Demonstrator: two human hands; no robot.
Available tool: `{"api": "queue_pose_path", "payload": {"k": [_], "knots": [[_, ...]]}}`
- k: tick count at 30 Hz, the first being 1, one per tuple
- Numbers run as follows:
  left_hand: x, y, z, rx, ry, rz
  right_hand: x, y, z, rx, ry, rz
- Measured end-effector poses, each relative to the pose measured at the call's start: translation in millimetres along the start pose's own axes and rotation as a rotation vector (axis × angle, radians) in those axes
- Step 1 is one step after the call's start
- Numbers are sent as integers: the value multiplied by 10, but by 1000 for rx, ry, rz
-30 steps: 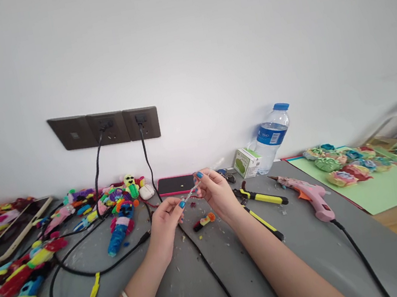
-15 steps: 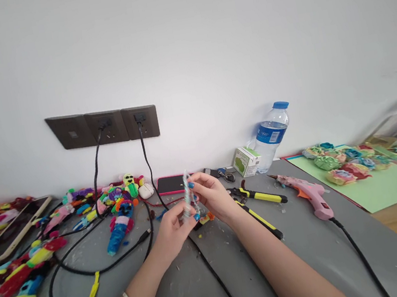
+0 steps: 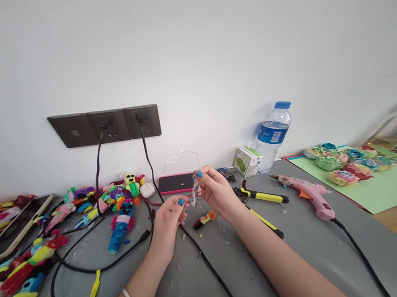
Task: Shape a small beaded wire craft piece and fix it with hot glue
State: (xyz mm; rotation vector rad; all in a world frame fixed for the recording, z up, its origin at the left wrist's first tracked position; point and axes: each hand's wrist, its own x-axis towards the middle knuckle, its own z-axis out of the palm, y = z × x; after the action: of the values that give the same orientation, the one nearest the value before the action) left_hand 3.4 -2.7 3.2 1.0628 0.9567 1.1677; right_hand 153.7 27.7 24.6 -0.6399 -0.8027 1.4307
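A pale, glittery twisted strand (image 3: 193, 197) hangs from the pinched fingers of my right hand (image 3: 213, 190), above the middle of the grey table. From the same fingers a thin whitish length arches up and to the left. My left hand (image 3: 172, 219) is just left of the strand, thumb and forefinger pressed together; whether they grip anything is too small to tell. Under and between the hands lies a small orange, yellow and dark piece (image 3: 204, 220). A phone with a pink edge (image 3: 176, 183) lies behind them.
Yellow-handled pliers (image 3: 265, 196) and a pink glue gun (image 3: 315, 197) lie to the right. A water bottle (image 3: 272, 136) and small box (image 3: 247, 160) stand by the wall. Black cables (image 3: 90, 273) and fuzzy figures (image 3: 121, 232) occupy the left.
My left hand has moved slightly left and down, away from my right fingers. The strand hangs lower, and a thin length now arches out above. The small orange piece is more visible.
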Motion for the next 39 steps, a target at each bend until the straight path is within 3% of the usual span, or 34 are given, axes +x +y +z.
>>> {"api": "queue_pose_path", "payload": {"k": [5, 10, 18, 21, 29, 39], "knots": [[-18, 23, 21, 35, -42, 34, -30, 31, 24, -49, -82, 40], [-15, 8, 15, 45, -29, 54, -34, 27, 27, -61, -81, 41], [23, -8, -31, -145, 206, 57, 25, -11, -41, 60, 100, -18], [33, -12, -45, -162, 239, 83, 45, -19, -68, 90, 151, -44], [27, -91, -61, 122, 125, 162, 46, 6, -53, 65, 152, -34], [4, -45, -38, 180, 66, 212, 15, 17, -17, 25, 50, -16]]}}
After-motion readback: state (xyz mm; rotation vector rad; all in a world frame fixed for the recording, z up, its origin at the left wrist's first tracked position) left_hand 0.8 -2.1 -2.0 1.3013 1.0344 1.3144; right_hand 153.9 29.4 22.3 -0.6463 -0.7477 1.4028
